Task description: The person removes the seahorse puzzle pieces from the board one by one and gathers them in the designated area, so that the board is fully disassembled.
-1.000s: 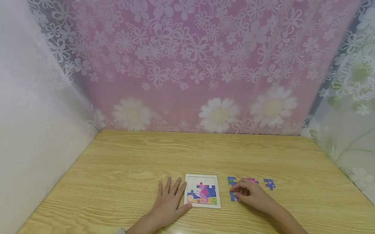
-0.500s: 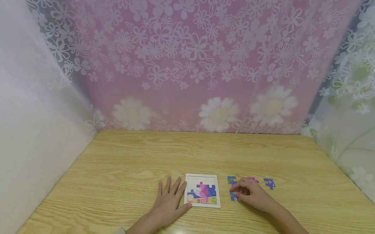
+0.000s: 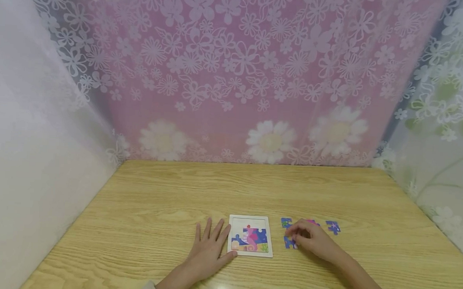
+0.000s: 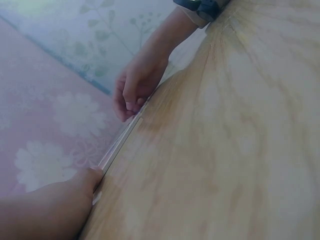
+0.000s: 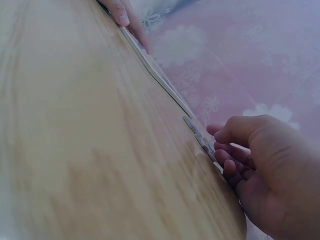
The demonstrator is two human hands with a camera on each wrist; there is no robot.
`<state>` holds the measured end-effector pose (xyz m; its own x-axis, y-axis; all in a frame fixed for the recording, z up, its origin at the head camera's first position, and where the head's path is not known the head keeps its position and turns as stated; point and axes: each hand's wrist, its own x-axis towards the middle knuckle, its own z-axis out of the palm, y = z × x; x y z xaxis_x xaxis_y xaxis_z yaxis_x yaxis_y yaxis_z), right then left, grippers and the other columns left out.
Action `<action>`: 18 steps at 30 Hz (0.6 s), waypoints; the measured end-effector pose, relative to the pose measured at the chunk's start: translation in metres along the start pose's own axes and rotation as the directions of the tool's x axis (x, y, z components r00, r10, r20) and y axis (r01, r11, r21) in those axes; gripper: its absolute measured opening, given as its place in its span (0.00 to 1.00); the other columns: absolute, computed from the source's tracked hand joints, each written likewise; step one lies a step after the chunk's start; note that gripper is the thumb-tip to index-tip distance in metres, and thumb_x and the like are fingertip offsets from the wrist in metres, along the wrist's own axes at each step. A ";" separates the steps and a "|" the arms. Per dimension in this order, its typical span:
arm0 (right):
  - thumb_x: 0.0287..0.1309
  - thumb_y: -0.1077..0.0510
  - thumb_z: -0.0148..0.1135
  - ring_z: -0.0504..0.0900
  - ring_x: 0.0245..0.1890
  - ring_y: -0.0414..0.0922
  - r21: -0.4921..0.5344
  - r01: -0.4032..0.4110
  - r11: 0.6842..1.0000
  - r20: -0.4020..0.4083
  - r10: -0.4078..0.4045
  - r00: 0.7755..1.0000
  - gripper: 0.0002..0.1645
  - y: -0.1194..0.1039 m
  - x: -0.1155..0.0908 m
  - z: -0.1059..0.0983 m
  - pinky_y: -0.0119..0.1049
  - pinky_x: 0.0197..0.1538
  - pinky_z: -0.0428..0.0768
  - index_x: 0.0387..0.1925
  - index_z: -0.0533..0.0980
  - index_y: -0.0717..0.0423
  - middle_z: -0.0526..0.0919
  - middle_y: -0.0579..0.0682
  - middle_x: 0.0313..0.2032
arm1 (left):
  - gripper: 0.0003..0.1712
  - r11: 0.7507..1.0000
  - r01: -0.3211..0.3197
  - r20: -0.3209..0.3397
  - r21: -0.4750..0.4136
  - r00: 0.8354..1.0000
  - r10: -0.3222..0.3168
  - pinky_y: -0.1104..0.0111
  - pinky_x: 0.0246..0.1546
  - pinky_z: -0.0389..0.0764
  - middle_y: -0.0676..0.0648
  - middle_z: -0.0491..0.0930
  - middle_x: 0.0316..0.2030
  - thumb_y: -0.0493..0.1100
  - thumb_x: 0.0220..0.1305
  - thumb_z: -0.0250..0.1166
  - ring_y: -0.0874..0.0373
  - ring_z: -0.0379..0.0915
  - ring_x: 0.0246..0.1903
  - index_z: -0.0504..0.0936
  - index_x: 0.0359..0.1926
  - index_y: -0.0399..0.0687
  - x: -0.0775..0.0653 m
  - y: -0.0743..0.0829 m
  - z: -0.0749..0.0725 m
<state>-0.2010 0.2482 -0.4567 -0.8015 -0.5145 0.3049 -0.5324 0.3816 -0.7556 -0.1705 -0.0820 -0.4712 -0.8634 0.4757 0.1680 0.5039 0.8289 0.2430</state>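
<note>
My left hand (image 3: 206, 252) lies flat on the table with its fingers spread. Its thumb rests on the lower left corner of a white puzzle tray (image 3: 270, 238), and its index fingertip meets the left rim. Inside the tray, puzzle pieces (image 3: 253, 239) with a pink seahorse fill the lower part. To the right, my right hand (image 3: 316, 241) is low over loose pieces, its fingers loosely bent and nothing visible between them. Just by its fingertips lies a blue puzzle piece (image 3: 290, 243). A pink piece (image 3: 314, 222) is partly hidden behind the hand.
A blue-green puzzle piece (image 3: 285, 222) lies above the right fingertips, and a blue one with a starfish (image 3: 333, 227) farther right. Flowered curtains (image 3: 235, 75) hang behind the wooden table (image 3: 166, 193) and along its sides.
The right thumb and fingers have shifted slightly right, showing more of the blue piece beside them. The left hand and the tray have stayed in place.
</note>
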 end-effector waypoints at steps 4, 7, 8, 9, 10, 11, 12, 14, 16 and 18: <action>0.61 0.67 0.55 0.76 0.31 0.45 0.044 -0.025 0.999 -0.008 0.026 1.000 0.08 -0.003 0.001 -0.001 0.32 0.32 0.76 0.41 0.77 0.61 0.77 0.52 0.34 | 0.43 1.000 -0.004 -0.001 -0.008 1.000 0.004 0.39 0.57 0.35 0.39 0.51 0.67 0.70 0.64 0.38 0.34 0.36 0.65 0.57 0.69 0.46 0.000 0.000 0.000; 0.61 0.66 0.55 0.77 0.31 0.46 0.069 -0.046 0.997 -0.012 0.047 0.999 0.08 -0.005 0.002 -0.001 0.33 0.32 0.77 0.41 0.76 0.63 0.76 0.54 0.35 | 0.43 1.000 -0.004 0.006 -0.018 1.000 0.004 0.39 0.58 0.35 0.38 0.50 0.67 0.70 0.64 0.38 0.34 0.35 0.65 0.56 0.69 0.46 -0.001 0.000 -0.001; 0.61 0.65 0.55 0.77 0.30 0.46 0.078 -0.055 0.995 -0.012 0.056 0.998 0.08 -0.006 0.002 -0.001 0.34 0.31 0.77 0.41 0.76 0.63 0.76 0.55 0.35 | 0.43 1.000 -0.003 0.007 -0.021 1.000 0.004 0.39 0.58 0.35 0.38 0.50 0.67 0.70 0.64 0.38 0.33 0.35 0.65 0.56 0.69 0.46 -0.001 0.000 -0.001; 0.62 0.65 0.54 0.77 0.30 0.46 0.081 -0.060 0.995 -0.011 0.061 0.998 0.08 -0.007 0.003 -0.001 0.34 0.32 0.77 0.41 0.76 0.63 0.76 0.55 0.35 | 0.43 1.000 -0.003 0.007 -0.020 1.000 0.003 0.39 0.58 0.35 0.38 0.51 0.67 0.70 0.64 0.38 0.33 0.35 0.65 0.56 0.69 0.46 -0.001 0.000 -0.002; 0.62 0.65 0.54 0.77 0.30 0.46 0.082 -0.063 0.995 -0.010 0.064 0.998 0.08 -0.007 0.003 -0.001 0.34 0.31 0.78 0.41 0.76 0.64 0.76 0.55 0.35 | 0.43 1.000 -0.002 0.006 -0.021 1.000 0.002 0.39 0.58 0.35 0.38 0.51 0.67 0.70 0.64 0.38 0.33 0.35 0.65 0.57 0.69 0.46 -0.001 0.000 -0.001; 0.62 0.64 0.54 0.77 0.30 0.46 0.078 -0.065 0.995 -0.008 0.065 0.998 0.08 -0.007 0.004 -0.001 0.35 0.32 0.78 0.42 0.76 0.64 0.76 0.55 0.35 | 0.43 1.000 -0.001 0.006 -0.020 1.000 0.001 0.39 0.58 0.35 0.38 0.51 0.67 0.70 0.64 0.38 0.33 0.35 0.65 0.57 0.69 0.46 -0.001 0.000 -0.001; 0.62 0.64 0.54 0.77 0.30 0.46 0.080 -0.068 0.994 -0.003 0.068 0.998 0.09 -0.008 0.005 -0.001 0.35 0.31 0.78 0.42 0.76 0.64 0.76 0.55 0.35 | 0.43 1.000 0.000 0.004 -0.018 1.000 0.000 0.39 0.58 0.35 0.39 0.51 0.67 0.70 0.64 0.38 0.33 0.35 0.65 0.57 0.69 0.46 -0.001 0.000 -0.001; 0.63 0.63 0.53 0.77 0.29 0.46 0.074 -0.069 0.995 0.003 0.069 0.998 0.09 -0.009 0.006 -0.002 0.35 0.30 0.78 0.42 0.75 0.64 0.76 0.56 0.34 | 0.43 1.000 0.002 0.001 -0.014 1.000 -0.002 0.39 0.58 0.35 0.39 0.51 0.67 0.70 0.64 0.38 0.33 0.36 0.65 0.57 0.69 0.46 -0.001 0.000 -0.001; 0.64 0.63 0.52 0.77 0.29 0.47 0.070 -0.066 0.995 0.014 0.065 0.998 0.09 -0.011 0.008 -0.003 0.36 0.29 0.77 0.42 0.75 0.65 0.75 0.57 0.35 | 0.43 1.000 0.001 -0.002 -0.013 1.000 -0.001 0.39 0.58 0.35 0.39 0.51 0.67 0.70 0.64 0.38 0.33 0.36 0.65 0.57 0.69 0.46 -0.001 0.000 0.000; 0.64 0.64 0.52 0.77 0.29 0.48 0.071 -0.059 0.996 0.022 0.057 0.998 0.10 -0.014 0.010 -0.004 0.36 0.29 0.78 0.43 0.74 0.65 0.75 0.58 0.36 | 0.43 1.000 0.001 -0.003 -0.012 1.000 -0.001 0.39 0.57 0.35 0.39 0.51 0.67 0.70 0.64 0.37 0.33 0.36 0.65 0.57 0.69 0.46 0.000 0.000 0.000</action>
<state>-0.2026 0.2406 -0.4406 -0.8245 -0.5085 0.2483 -0.4637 0.3556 -0.8115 -0.1702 -0.0822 -0.4709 -0.8636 0.4744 0.1706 0.5037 0.8255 0.2545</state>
